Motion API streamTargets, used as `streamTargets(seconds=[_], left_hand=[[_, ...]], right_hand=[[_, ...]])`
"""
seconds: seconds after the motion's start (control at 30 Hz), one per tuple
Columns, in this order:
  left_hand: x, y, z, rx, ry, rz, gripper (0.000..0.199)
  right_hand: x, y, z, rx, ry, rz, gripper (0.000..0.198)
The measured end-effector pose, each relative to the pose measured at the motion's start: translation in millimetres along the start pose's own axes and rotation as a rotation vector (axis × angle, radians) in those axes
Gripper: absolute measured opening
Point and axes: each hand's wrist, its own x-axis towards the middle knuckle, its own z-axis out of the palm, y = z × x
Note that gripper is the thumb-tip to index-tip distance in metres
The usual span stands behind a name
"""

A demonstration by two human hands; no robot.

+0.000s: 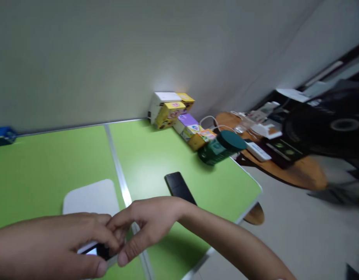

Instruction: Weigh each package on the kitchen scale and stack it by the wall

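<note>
A white, flat device with rounded corners (92,196) lies on the green table, and a small dark display with a lit patch (102,251) shows at its near edge. It looks like a digital scale. My left hand (77,243) is over this near end, its fingers curled and its thumb apart beside the display. From the right, my right hand (152,221) reaches in with bent fingers that meet my left fingertips at the device's near right corner. Whatever lies between the fingertips is hidden. Just beyond my right wrist rests a black smartphone (179,188).
Yellow and white boxes (169,114), a purple box (187,119) and a green-lidded jar (222,147) stand at the table's back right. A blue packet (4,136) is far left. Beyond the right edge, a round wooden table (307,173) carries cables, boxes and a dark fan-like object (331,120).
</note>
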Motion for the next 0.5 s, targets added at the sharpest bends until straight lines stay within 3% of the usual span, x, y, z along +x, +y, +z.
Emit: streamTargets(seconds=[0.07, 0.23, 0.37, 0.5], left_hand=[[34.8, 25.9, -7.2, 0.089, -0.094, -0.09, 0.031], [154.2, 68.7, -27.7, 0.139, 0.02, -0.033, 0.039], [244.2, 83.0, -34.6, -0.044, 0.23, 0.001, 0.039], [308.1, 91.4, -41.5, -0.21, 0.529, 0.005, 0.056]], right_hand=[[-29.2, 24.0, -2.7, 0.039, 0.157, -0.06, 0.02], [-77.1, 89.2, -25.8, 0.359, 0.8, -0.243, 0.015], [-95.6, 119.5, -62.6, 0.514, 1.221, -0.355, 0.029], [-107.1, 128.9, -126.6, 0.427, 1.526, -0.327, 0.044]])
